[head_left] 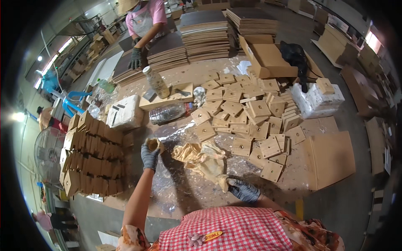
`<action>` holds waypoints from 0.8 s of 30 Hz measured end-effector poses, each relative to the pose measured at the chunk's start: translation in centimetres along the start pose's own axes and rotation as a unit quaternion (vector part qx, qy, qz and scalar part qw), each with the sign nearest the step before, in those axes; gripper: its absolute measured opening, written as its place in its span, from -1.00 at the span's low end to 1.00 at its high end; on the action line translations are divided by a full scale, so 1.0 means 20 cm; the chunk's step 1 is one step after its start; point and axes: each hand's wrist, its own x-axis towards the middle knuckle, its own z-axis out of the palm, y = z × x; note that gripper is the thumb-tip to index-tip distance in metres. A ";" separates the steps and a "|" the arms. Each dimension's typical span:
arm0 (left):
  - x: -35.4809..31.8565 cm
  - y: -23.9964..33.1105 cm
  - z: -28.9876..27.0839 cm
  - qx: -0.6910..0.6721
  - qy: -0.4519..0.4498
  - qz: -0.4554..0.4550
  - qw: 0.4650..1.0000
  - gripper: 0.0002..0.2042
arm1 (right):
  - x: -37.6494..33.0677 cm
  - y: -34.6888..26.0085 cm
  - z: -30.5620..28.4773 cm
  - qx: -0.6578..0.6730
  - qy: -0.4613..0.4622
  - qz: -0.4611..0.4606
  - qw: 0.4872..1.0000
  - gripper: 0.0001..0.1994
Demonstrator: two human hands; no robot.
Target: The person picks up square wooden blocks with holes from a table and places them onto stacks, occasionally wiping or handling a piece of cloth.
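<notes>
My left hand [150, 155], in a grey knit glove, is raised over the left part of the worktable. Its fingers are curled round a small tan, hollow-looking thing [154, 144] whose kind I cannot make out. A crumpled yellowish cloth [203, 158] lies on the stained table [165, 194] between my hands. In front of me on the right, my right hand [243, 189], also gloved in grey, pinches the cloth's near corner. Beyond it spreads a loose heap of square wooden blocks with holes [240, 113].
Stacked wooden blocks [94, 157] rise at the left edge. Bottles [157, 82], a plastic-wrapped block [124, 112] and a wooden tray stand farther back. Cardboard [331, 159] lies right; an open carton [268, 58] sits behind the heap. A co-worker's gloved hand [135, 58] touches dark boards.
</notes>
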 end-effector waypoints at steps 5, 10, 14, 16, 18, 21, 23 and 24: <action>0.16 -0.10 0.10 -0.162 -0.015 -0.050 0.985 -0.28 | -0.08 -0.08 0.05 -0.042 0.044 -0.029 0.998 -0.67; 0.09 0.27 0.16 0.311 0.026 0.034 0.950 -0.24 | -0.22 -0.12 -0.08 -0.256 0.290 -0.268 0.882 -0.59; -0.06 0.56 0.19 0.228 0.046 0.104 0.967 -0.23 | -0.38 -0.24 -0.24 -0.426 0.517 -0.342 0.659 -0.57; -0.14 0.62 0.20 0.154 0.039 0.153 0.975 -0.35 | -0.42 -0.24 -0.35 -0.440 0.513 -0.313 0.667 -0.61; -0.27 0.70 0.24 -0.076 -0.040 0.065 0.994 -0.42 | -0.43 -0.24 -0.35 -0.428 0.488 -0.309 0.695 -0.66; -0.46 0.81 0.26 -0.239 -0.126 -0.033 0.962 -0.58 | -0.42 -0.25 -0.37 -0.341 0.460 -0.259 0.778 -0.69; -0.55 0.92 0.25 -0.260 -0.157 -0.084 0.949 -0.63 | -0.41 -0.25 -0.40 -0.254 0.434 -0.262 0.824 -0.72; -0.59 0.96 0.24 -0.266 -0.162 -0.092 0.946 -0.63 | -0.42 -0.26 -0.40 -0.163 0.405 -0.262 0.861 -0.74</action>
